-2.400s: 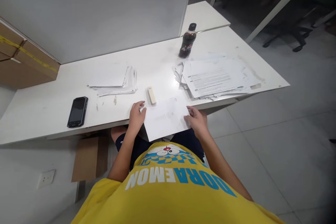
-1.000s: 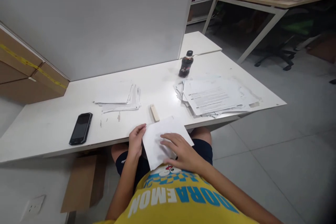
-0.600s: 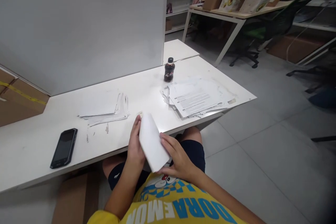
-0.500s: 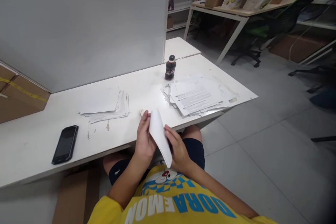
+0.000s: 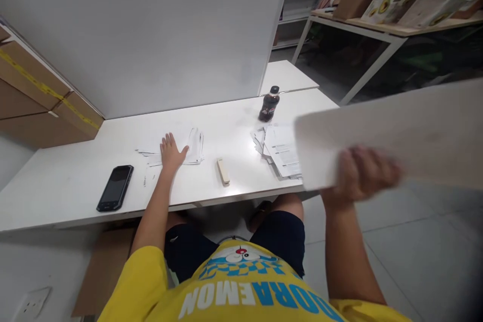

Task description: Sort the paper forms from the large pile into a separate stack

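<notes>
Behind the front edge of the desk (image 5: 245,161), papers (image 5: 195,146) are touched by the spread left hand (image 5: 172,155); a sheet (image 5: 422,126) is pinched by the right hand (image 5: 362,176).

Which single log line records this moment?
left hand: spread on left paper stack | right hand: gripping white paper, blurred | Pepsi bottle: upright

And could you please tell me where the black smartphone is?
In the head view, the black smartphone lies at left near the front edge of the white desk, left of the paper stack under the left hand.
</notes>
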`<state>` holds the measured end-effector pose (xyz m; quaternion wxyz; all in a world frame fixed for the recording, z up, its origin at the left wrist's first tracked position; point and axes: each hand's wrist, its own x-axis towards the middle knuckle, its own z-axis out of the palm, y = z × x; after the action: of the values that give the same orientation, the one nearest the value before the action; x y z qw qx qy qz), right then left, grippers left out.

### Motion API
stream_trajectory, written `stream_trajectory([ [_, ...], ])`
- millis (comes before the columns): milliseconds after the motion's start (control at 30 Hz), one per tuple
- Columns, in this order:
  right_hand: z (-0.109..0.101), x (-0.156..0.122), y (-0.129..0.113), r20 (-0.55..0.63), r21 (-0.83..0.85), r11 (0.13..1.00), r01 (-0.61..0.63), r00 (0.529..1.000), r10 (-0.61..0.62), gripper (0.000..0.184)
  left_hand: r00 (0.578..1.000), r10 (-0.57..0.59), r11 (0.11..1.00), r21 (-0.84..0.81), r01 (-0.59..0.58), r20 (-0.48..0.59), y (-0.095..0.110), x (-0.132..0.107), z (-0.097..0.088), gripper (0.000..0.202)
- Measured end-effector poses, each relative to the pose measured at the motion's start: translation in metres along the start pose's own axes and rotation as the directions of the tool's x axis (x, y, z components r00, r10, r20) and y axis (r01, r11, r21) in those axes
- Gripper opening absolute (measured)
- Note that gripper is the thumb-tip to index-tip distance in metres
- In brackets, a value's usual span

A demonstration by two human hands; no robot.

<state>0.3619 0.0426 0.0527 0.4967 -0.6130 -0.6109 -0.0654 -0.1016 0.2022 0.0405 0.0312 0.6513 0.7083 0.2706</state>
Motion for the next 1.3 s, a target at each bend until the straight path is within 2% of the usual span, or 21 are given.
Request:
stream_trajectory([
  [33,0.015,0.0,0.005,0.024,-0.068,0.998,0.016,1.0,-0.014,0.04,0.999,-0.006,0.999,0.048,0.004,0.037,-0.007,0.003,0.004,0.078],
  [100,0.044,-0.002,0.015,0.18,-0.172,0.984,0.045,0.984,-0.013,0.044,0.999,0.008,0.997,0.082,-0.011,0.038,-0.013,0.002,0.009,0.063],
  [167,0.064,-0.005,0.027,0.379,-0.191,0.981,0.042,0.925,0.035,0.049,1.0,-0.003,0.999,0.046,0.003,-0.004,-0.013,-0.005,0.01,0.05],
  [200,0.069,-0.006,0.032,0.424,-0.189,0.981,0.034,0.904,0.05,0.052,0.999,-0.038,0.999,0.003,0.038,-0.029,-0.012,-0.01,0.008,0.044],
  [267,0.067,-0.009,0.037,0.413,-0.165,0.986,0.033,0.91,0.039,0.056,0.982,-0.149,0.98,-0.148,0.132,-0.114,-0.007,-0.02,-0.001,0.037],
  [333,0.057,-0.011,0.031,0.338,-0.098,0.994,0.042,0.941,-0.007,0.057,0.935,-0.248,0.917,-0.374,0.141,-0.254,0.004,-0.034,-0.014,0.033],
  [400,0.045,-0.015,0.011,0.254,0.013,1.0,0.01,0.967,-0.013,0.055,0.885,-0.307,0.79,-0.612,0.032,-0.35,0.024,-0.054,-0.029,0.037],
  [467,0.041,-0.021,-0.019,0.228,0.176,0.98,-0.095,0.972,0.054,0.048,0.892,-0.336,0.584,-0.81,-0.054,-0.301,0.053,-0.079,-0.042,0.052],
  [533,0.046,-0.029,-0.056,0.3,0.374,0.893,-0.25,0.944,0.139,0.047,0.932,-0.329,0.355,-0.934,-0.028,-0.153,0.084,-0.106,-0.052,0.061],
  [600,0.057,-0.037,-0.09,0.435,0.569,0.728,-0.382,0.891,0.128,0.056,0.946,-0.323,0.203,-0.978,0.048,-0.02,0.11,-0.127,-0.056,0.063],
  [700,0.074,-0.043,-0.123,0.602,0.665,0.472,-0.579,0.789,0.119,0.056,0.938,-0.329,0.067,-0.988,0.141,0.112,0.129,-0.147,-0.052,0.062],
  [800,0.082,-0.045,-0.126,0.652,0.651,0.329,-0.684,0.726,0.219,0.038,0.924,-0.325,-0.007,-0.977,0.211,0.202,0.122,-0.158,-0.043,0.049],
  [867,0.083,-0.044,-0.116,0.623,0.656,0.302,-0.691,0.723,0.299,0.031,0.917,-0.327,-0.007,-0.971,0.24,0.229,0.108,-0.166,-0.037,0.039],
  [933,0.083,-0.044,-0.105,0.597,0.657,0.305,-0.69,0.723,0.349,0.03,0.918,-0.317,0.042,-0.963,0.264,0.238,0.093,-0.174,-0.031,0.03],
  [1033,0.085,-0.044,-0.093,0.56,0.648,0.335,-0.684,0.726,0.4,0.031,0.932,-0.282,0.213,-0.933,0.29,0.225,0.074,-0.184,-0.023,0.03],
  [1133,0.09,-0.048,-0.088,0.51,0.643,0.39,-0.659,0.748,0.424,0.031,0.954,-0.232,0.381,-0.885,0.268,0.189,0.065,-0.187,-0.017,0.024],
  [1300,0.112,-0.062,-0.08,0.467,0.627,0.487,-0.608,0.794,0.389,0.031,0.968,-0.179,0.503,-0.829,0.245,0.178,0.062,-0.186,-0.01,0.021],
])
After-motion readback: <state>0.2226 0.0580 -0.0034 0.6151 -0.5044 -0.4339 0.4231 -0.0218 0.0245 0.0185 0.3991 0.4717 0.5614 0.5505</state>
